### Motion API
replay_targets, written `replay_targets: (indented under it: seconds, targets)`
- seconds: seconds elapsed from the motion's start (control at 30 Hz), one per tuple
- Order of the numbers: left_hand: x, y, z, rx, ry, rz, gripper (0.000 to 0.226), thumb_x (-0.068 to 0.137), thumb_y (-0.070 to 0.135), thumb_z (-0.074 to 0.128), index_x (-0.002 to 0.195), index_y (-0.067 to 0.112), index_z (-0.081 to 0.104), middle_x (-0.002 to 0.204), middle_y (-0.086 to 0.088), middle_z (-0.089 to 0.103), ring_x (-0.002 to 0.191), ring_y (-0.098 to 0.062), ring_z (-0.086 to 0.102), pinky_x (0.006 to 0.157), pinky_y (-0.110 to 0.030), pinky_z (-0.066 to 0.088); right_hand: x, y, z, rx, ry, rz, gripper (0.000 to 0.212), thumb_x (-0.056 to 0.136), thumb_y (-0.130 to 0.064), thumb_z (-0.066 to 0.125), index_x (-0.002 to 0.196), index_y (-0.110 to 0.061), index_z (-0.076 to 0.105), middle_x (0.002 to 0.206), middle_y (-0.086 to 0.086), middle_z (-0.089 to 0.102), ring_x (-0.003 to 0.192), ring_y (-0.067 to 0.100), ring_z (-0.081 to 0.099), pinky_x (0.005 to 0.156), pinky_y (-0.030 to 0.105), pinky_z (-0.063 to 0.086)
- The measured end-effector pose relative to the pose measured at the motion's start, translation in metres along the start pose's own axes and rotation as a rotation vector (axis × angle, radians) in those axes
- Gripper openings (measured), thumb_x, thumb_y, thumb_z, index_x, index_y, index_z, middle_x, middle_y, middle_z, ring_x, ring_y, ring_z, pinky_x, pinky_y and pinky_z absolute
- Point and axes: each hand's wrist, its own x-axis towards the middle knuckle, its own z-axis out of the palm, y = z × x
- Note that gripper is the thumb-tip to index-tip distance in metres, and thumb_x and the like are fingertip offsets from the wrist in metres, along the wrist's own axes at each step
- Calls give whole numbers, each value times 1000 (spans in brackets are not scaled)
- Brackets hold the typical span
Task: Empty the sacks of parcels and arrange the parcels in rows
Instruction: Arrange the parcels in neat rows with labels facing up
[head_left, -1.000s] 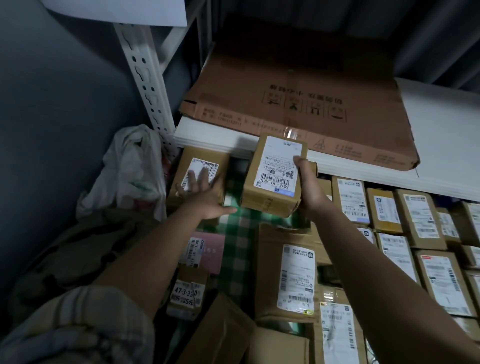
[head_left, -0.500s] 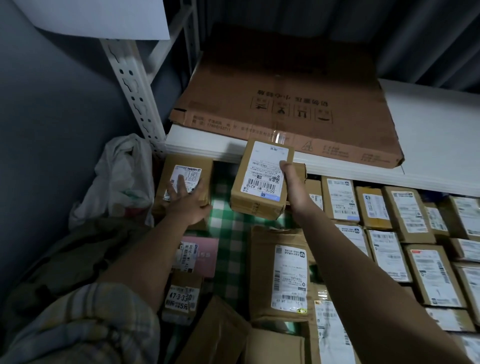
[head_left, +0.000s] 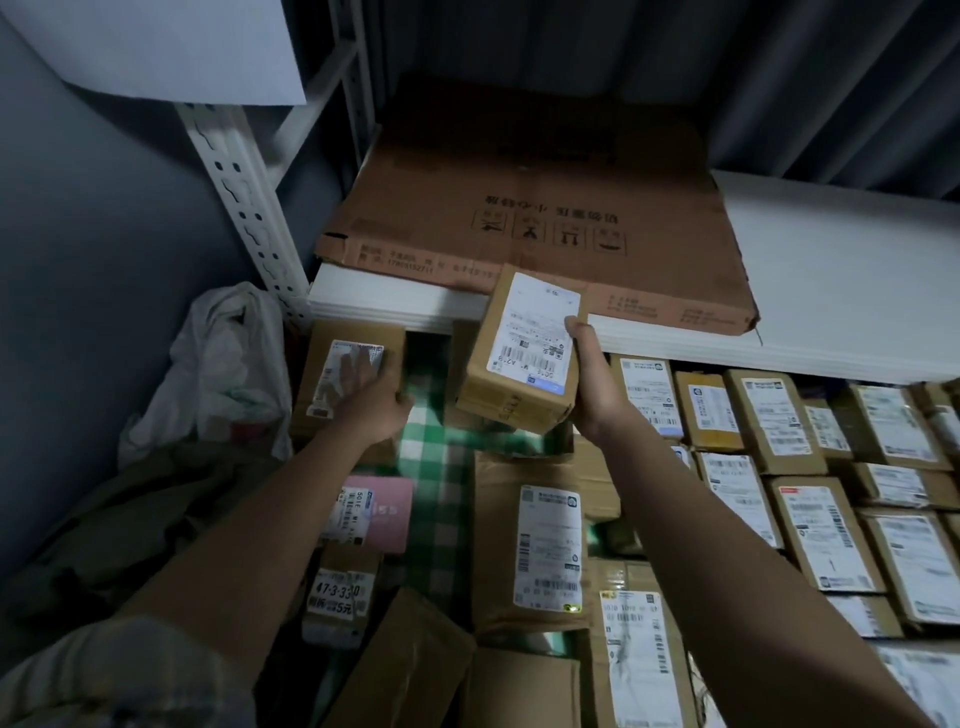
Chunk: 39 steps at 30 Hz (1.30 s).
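While gripping a small brown parcel (head_left: 524, 353) from its right side, thumb on the white label, other fingers hidden behind: the right hand (head_left: 597, 384), lifted above the green checked cloth (head_left: 441, 457) and in front of the white shelf edge (head_left: 727, 343). Parcel tilted, label up, its top corner overlapping the flattened cardboard sheet (head_left: 545, 208) on that shelf.

Flat on the label of a second brown parcel (head_left: 353, 379), fingers straight and slightly apart, blurred at the tips: the left hand (head_left: 371, 400). That parcel lying at the far left under the shelf, just beside a white plastic bag (head_left: 223, 364) and the perforated white shelf post (head_left: 244, 208).

Between the two forearms, on the checked cloth: a pink parcel (head_left: 384, 514), a small parcel with big black digits on its label (head_left: 337, 597), and a long brown parcel (head_left: 540, 545) with a white label. Further right, below the shelf: rows of brown parcels (head_left: 779, 441), labels up, close together side by side. At the bottom left corner, a plaid sleeve (head_left: 104, 680).
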Motion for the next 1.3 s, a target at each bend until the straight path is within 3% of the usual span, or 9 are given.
replay_targets:
  seconds: [0.17,0.23,0.37,0.5,0.67,0.8,0.9,1.1,1.3]
  targets:
    - [-2,37,-7,-90,31,99,79,97,42,49,154,25,-3,161,-9,-11,147,-33,-12,119,-51,6,-7,-8,-43,91,97,-42,75,65,-77,53,123,-30,63,116,2,71,114,29,63,108,53,39]
    - [-3,50,-6,-92,16,127,86,94,48,52,153,27,-6,160,-9,-13,146,-34,-15,119,-52,5,-10,-8,-55,132,127,-60,65,77,-72,50,124,-28,63,115,3,71,111,28,64,106,50,42]
    - [-1,79,0,-3,-4,204,94,91,46,58,154,24,-9,160,-4,-19,146,-28,-18,117,-49,0,-14,-8,-72,189,87,-51,45,98,-52,40,123,-20,61,107,5,74,94,21,71,84,36,53]
    - [17,93,10,172,-11,301,107,85,36,69,152,25,-14,158,-5,-26,144,-26,-26,118,-50,-9,-10,5,-79,94,91,-11,47,91,-60,47,118,-26,65,112,4,73,109,28,66,107,51,41]
    - [38,91,8,436,-50,338,123,75,40,77,152,20,-16,159,-7,-20,145,-28,-21,113,-53,-14,-8,12,-85,52,48,18,56,82,-69,51,118,-29,67,114,1,72,112,28,64,109,53,37]
    - [34,86,7,495,74,336,111,73,32,77,152,13,1,151,-12,14,141,-33,10,118,-50,4,-7,15,-93,84,52,11,55,87,-67,49,123,-28,64,116,2,71,112,27,65,107,49,41]
    - [26,73,9,431,118,352,95,65,32,81,138,14,22,134,-10,26,126,-28,26,106,-38,28,-11,18,-95,130,47,7,53,92,-61,46,128,-25,60,119,5,70,111,27,66,98,43,47]
    - [8,39,14,309,179,347,106,59,44,86,139,14,22,132,-11,31,123,-29,33,98,-40,33,-15,32,-95,214,45,-12,57,91,-63,46,134,-27,55,126,6,66,118,29,61,111,53,36]
    - [-5,28,6,362,335,399,105,55,29,87,141,10,30,130,-15,37,116,-32,38,91,-41,37,-20,40,-90,309,36,-12,51,96,-57,39,133,-26,55,127,7,65,120,28,60,112,51,35]
